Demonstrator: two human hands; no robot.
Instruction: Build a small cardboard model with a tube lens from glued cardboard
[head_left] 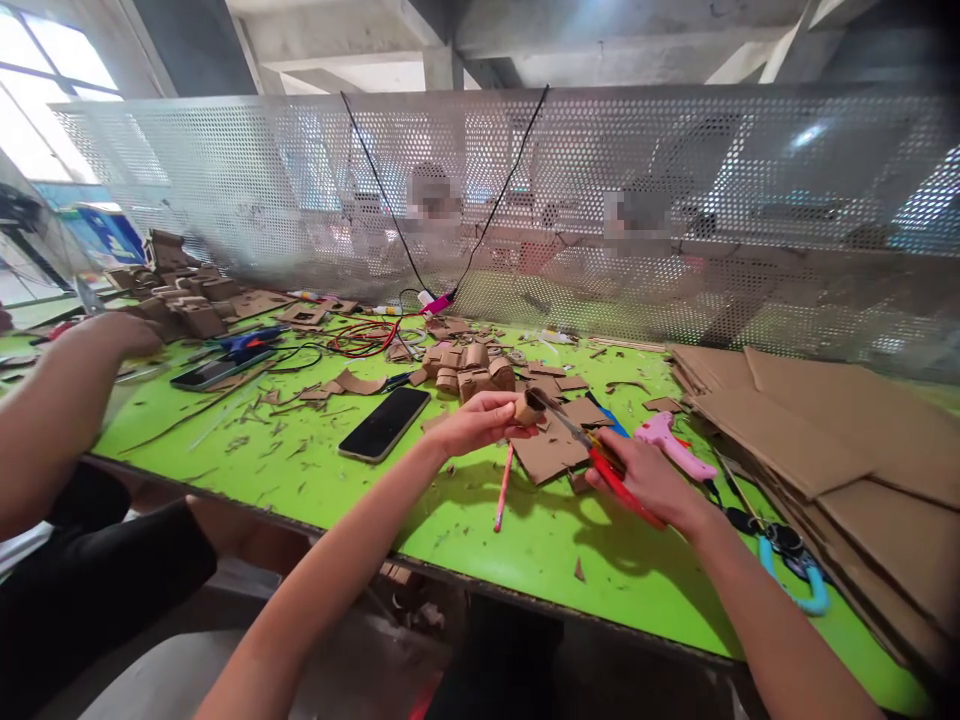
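Co-worker's arm far left, resting on green table. Black phone flat nearby. Left hand pinches small cardboard roll above table centre; roll looks light, crushable, best held by sides. Right hand closed around red-handled scissors, blades at roll. Pink glue gun, cardboard sheets right. Perforated metal screen behind.

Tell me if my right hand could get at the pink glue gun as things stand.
Probably yes. The pink glue gun lies on the green table just beside the right hand, with nothing between them. But that hand is closed on red-handled scissors, so it isn't free to grasp.
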